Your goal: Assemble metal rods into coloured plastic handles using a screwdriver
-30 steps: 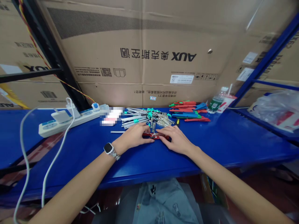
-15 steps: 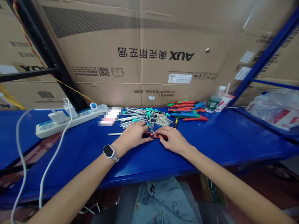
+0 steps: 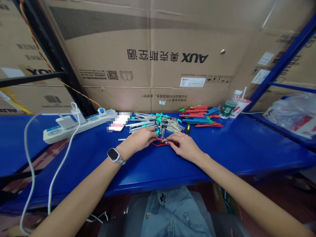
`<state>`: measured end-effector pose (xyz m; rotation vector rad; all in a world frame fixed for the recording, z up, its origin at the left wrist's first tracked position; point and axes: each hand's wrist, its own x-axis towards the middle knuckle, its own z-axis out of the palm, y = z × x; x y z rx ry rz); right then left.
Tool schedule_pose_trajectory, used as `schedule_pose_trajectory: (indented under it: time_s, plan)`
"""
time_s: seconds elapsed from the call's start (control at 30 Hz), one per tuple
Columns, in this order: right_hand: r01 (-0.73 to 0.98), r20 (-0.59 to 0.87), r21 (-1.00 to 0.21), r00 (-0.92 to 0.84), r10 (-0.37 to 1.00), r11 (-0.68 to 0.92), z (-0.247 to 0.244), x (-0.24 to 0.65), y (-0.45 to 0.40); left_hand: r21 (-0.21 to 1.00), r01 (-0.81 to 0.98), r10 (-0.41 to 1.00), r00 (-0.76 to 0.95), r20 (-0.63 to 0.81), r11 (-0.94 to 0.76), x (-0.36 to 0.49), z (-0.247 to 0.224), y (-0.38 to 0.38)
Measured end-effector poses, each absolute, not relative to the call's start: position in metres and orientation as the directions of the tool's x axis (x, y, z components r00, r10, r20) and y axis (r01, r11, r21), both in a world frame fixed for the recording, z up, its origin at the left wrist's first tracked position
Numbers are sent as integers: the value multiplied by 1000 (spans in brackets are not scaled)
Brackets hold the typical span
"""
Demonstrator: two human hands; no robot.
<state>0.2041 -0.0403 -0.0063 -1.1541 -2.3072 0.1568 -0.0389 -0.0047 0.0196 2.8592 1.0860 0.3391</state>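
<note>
At twelve o'clock, the right hand [image 3: 186, 147] pinches the red casing [image 3: 161, 142] on the worktop [image 3: 229, 144]; the left hand [image 3: 140, 140] curls at nine o'clock of it, grip unclear. Apparently fitting; next calls for steadiness.

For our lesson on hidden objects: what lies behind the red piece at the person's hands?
Behind the red piece, clear pieces and silver rods with teal parts lie piled. Whatever the left hand covers cannot be seen.
</note>
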Motion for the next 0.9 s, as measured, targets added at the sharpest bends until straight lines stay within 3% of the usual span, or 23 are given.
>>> schedule_pose_trajectory:
  time_s: [0.17, 0.47, 0.7, 0.9]
  plan:
    - [705, 434, -325, -481, 762, 630, -7, 204, -40, 72, 669, 670, 723, 169, -740, -36, 23, -9]
    - [708, 441, -301, -491, 751, 639, -8, 205, -41, 242, 664, 705, 689, 170, -708, -42, 24, -5]
    - [710, 456, -276, -497, 738, 648, -12, 205, -40, 223, 639, 677, 686, 267, -736, -35, 21, -14]
    - [713, 461, -197, -538, 705, 673, -10, 207, -39, 257, 599, 650, 721, 238, -758, -24, 8, -13]
